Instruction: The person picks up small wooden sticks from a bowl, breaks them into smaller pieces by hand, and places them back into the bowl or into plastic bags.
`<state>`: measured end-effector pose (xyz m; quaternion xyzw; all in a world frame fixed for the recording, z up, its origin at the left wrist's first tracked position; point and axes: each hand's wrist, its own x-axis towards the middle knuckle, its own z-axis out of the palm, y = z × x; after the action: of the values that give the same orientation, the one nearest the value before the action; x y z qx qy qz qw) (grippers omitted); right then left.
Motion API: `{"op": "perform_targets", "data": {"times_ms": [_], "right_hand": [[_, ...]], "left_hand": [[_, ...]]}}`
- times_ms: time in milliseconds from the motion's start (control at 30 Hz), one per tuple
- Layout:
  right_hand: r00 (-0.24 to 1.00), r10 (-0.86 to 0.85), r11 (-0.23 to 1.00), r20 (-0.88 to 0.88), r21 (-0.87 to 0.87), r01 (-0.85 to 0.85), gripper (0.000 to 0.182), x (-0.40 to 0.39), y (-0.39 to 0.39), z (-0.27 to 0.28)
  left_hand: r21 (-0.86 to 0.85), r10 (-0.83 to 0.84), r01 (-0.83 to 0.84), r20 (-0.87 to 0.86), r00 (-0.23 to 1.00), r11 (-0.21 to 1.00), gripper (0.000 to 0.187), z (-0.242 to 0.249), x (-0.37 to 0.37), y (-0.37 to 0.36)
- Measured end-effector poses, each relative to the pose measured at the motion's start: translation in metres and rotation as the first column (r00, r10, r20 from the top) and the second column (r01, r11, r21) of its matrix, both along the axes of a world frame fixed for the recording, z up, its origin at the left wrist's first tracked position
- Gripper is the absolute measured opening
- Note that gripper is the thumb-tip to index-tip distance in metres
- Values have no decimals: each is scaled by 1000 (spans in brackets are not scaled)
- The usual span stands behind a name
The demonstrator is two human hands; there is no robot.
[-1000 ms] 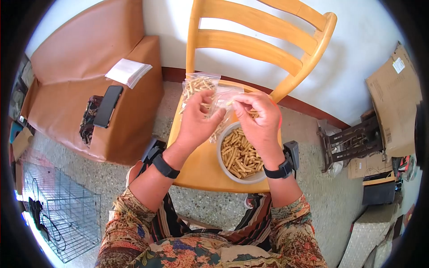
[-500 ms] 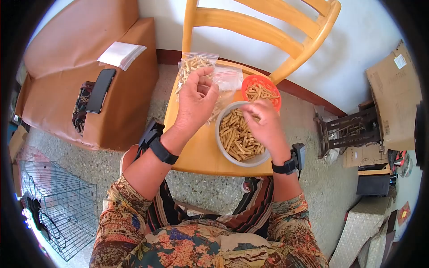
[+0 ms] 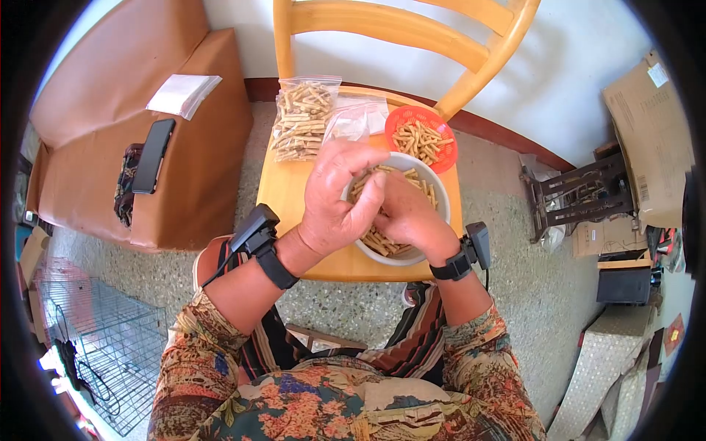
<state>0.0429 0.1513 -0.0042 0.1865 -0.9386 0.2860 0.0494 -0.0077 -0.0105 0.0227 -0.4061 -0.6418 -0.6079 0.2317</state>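
My left hand [image 3: 338, 195] is over the left side of a white bowl [image 3: 446, 209] of short tan sticks, fingers curved and thumb apart, with nothing seen in it. My right hand [image 3: 412, 213] reaches into the bowl; its fingertips are partly hidden behind my left hand and among the sticks. Behind the bowl is a red basket [image 3: 451, 156] with more sticks. A clear zip bag [image 3: 305, 117] packed with sticks lies at the back left of the wooden chair seat, beside flat empty bags [image 3: 358, 117].
A brown sofa [image 3: 95, 147] on the left holds a phone [image 3: 154, 156], a patterned pouch [image 3: 126, 184] and a stack of plastic bags [image 3: 184, 95]. A wire cage [image 3: 110, 345] stands at lower left. Cardboard [image 3: 647, 147] and a dark metal stand [image 3: 581, 195] are on the right.
My left hand has moved right and down from the filled bag to over the bowl. My right hand has gone down and left into the bowl. The view has shifted slightly.
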Motion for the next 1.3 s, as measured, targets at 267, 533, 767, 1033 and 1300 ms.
{"op": "perform_targets", "data": {"times_ms": [267, 533, 767, 1033, 1300], "right_hand": [[973, -183, 941, 138, -263, 215, 18, 4, 12, 12], [905, 48, 478, 422, -805, 350, 13, 12, 34, 20], [911, 90, 418, 404, -845, 333, 17, 21, 40, 20], [908, 166, 387, 384, -872, 299, 24, 26, 38, 31], [924, 114, 494, 364, -828, 266, 20, 29, 47, 26]], "left_hand": [[69, -131, 118, 232, 964, 991, 22, -14, 0, 5], [92, -241, 223, 405, 882, 970, 21, -18, 6, 14], [44, -284, 303, 493, 822, 952, 21, -24, 15, 24], [288, -468, 371, 594, 654, 883, 13, -27, 15, 27], [312, -534, 455, 663, 525, 834, 12, -27, 13, 24]]}}
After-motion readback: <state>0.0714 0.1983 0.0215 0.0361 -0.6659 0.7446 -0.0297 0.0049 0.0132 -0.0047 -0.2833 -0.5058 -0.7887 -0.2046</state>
